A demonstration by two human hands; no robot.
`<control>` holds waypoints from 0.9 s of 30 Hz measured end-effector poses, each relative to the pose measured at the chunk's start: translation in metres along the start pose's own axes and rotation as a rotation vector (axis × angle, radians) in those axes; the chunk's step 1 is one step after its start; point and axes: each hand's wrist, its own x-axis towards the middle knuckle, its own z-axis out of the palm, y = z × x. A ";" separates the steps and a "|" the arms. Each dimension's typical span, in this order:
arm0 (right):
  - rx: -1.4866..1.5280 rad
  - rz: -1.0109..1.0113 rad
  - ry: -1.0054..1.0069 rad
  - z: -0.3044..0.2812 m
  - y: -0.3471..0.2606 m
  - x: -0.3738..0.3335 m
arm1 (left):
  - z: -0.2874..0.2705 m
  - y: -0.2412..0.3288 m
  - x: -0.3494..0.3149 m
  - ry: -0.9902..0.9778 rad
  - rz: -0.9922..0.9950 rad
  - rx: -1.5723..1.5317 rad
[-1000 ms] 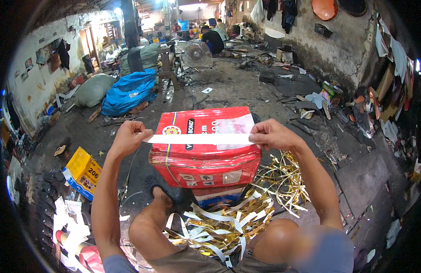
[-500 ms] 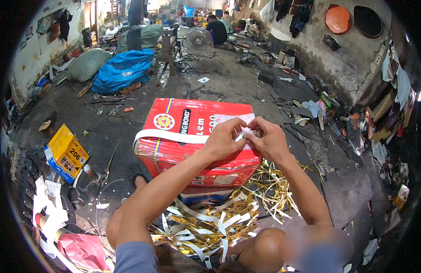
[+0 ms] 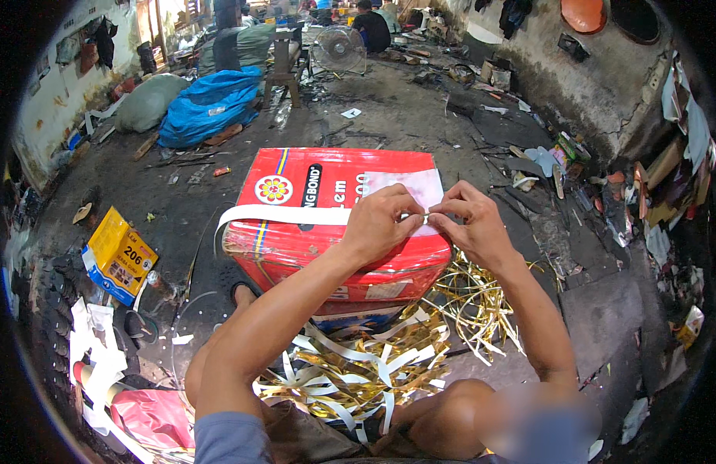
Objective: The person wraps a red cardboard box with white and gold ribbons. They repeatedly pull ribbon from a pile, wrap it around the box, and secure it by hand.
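1. Head view. Left hand [image 3: 382, 223]: reaches in from lower left, forearm slanting up and right across the carton's near side. Back of hand faces up; fingers curl over to the right. Thumb and forefinger brought together on a bit of white strip.
2. Right hand [image 3: 474, 226]: forearm rises from lower right, leaning left; wrist bent, fingers aimed left at the other hand. Thumb and forefinger likewise pinched on the strip bit; fingertips of the two hands nearly meet. Remaining fingers loosely curled.
3. White strip [image 3: 296, 215]: above the near part of the carton's top, broad face up. Long axis runs left to right, roughly along the carton's near edge. Left end bends down past the left edge; right end points to the pinched fingertips. Stretch behind the left hand hidden; full contact with the carton cannot be told.
4. Red cardboard carton [image 3: 304, 241]: in front of the person, printed top up, longer side of the top running left to right. Rests above a blue-and-white support [image 3: 354, 319], mostly hidden.
5. Floor below: heap of gold-and-white strips [image 3: 358, 375] at the near side; tangle of thin gold strips [image 3: 481, 313] to its right.
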 end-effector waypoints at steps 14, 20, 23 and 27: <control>0.066 0.086 0.066 0.002 0.007 -0.005 | 0.005 -0.004 0.005 0.007 -0.034 -0.166; 0.153 0.084 0.161 0.020 0.013 0.000 | -0.001 -0.003 0.003 0.033 -0.047 -0.077; 0.412 0.232 0.200 0.030 0.025 -0.005 | 0.004 0.001 0.006 0.027 -0.049 -0.036; 0.625 0.381 0.200 0.043 0.018 -0.002 | 0.001 0.002 0.013 -0.025 -0.027 0.068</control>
